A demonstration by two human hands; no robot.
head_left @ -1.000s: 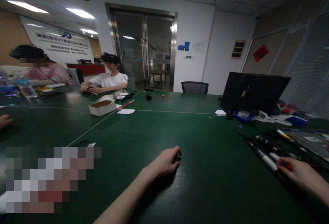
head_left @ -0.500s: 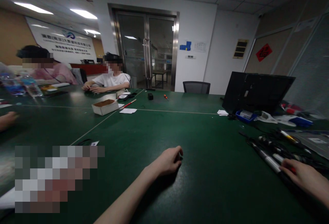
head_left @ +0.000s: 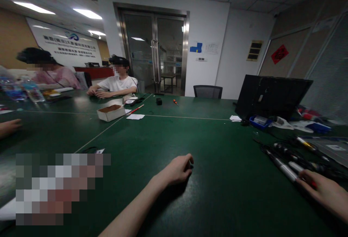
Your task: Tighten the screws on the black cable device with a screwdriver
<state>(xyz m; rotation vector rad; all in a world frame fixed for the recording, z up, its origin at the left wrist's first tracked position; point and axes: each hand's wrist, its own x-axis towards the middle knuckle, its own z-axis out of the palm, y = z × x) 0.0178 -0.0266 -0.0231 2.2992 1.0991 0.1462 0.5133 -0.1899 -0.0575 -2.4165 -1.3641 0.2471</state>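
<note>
Rests the bare left hand (head_left: 179, 170) on the dark green tabletop (head_left: 231, 193), with curled fingers parted from the thumb. Has the bare right hand (head_left: 323, 189) at a slim silver-and-black metallic cylinder (head_left: 286, 170) on the right, beside tangled black cables (head_left: 292, 151), with a small red object (head_left: 314, 184) half hidden by the fingers; cannot tell if clamped or loose.

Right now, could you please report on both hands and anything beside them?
Left hand loosely curled, nothing visible in it. Right hand at silver tube, grip unclear. Black cables close by.
</note>
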